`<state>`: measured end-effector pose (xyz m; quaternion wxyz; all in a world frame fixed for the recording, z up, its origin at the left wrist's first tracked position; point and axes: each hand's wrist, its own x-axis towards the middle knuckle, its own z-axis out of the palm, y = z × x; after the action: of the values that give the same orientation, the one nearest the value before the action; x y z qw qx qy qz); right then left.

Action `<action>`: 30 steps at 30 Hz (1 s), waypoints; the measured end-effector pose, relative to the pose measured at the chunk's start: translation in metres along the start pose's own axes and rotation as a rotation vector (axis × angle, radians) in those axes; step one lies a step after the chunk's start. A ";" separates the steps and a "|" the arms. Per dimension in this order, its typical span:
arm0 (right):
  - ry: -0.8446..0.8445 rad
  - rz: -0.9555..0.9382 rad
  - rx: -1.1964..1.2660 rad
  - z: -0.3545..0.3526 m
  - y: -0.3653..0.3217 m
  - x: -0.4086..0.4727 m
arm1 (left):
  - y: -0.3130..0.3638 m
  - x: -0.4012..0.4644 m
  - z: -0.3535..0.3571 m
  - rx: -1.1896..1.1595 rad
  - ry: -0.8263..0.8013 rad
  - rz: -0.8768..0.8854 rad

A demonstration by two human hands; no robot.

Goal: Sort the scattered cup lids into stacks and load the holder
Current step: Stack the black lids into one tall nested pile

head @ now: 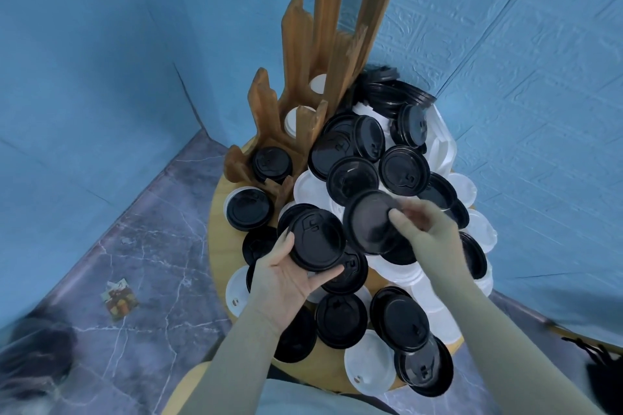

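My left hand (286,276) grips a small stack of black lids (317,239), palm up, above the middle of the round table. To its right, my right hand (424,229) pinches another black lid (369,222) by its rim, tilted and underside towards me. Beneath both hands lies a heap of scattered black lids (404,170) and white lids (367,357). At the table's far left stands the stepped wooden holder (300,54). Its nearest slot holds black lids (271,163); the two slots behind hold white lids (296,120).
The round wooden table (215,236) stands in a corner of blue walls. A stack of black lids (391,91) leans at the far edge. A small picture card (119,296) lies on the grey marble floor at left. A dark object (603,371) sits at lower right.
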<state>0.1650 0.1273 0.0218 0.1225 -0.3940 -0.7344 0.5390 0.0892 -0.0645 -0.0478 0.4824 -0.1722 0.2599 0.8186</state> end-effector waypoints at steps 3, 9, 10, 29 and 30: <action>-0.094 0.128 0.073 0.029 -0.005 -0.018 | -0.002 -0.001 0.003 0.016 -0.028 0.002; -0.153 0.131 -0.023 0.074 0.001 -0.037 | 0.002 -0.018 0.007 0.126 0.005 0.143; -0.189 0.137 0.007 0.078 0.001 -0.039 | 0.004 -0.020 0.005 0.146 0.026 0.168; -0.560 -0.642 -0.863 0.203 -0.013 0.017 | 0.108 -0.035 -0.077 0.297 0.545 0.333; -0.596 -0.610 -0.936 0.210 -0.011 0.024 | 0.112 -0.033 -0.080 0.298 0.528 0.328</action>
<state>0.0167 -0.0028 -0.0562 -0.1245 -0.0119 -0.9741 0.1884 0.0088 -0.1795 -0.0654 0.2803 -0.2618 0.5167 0.7654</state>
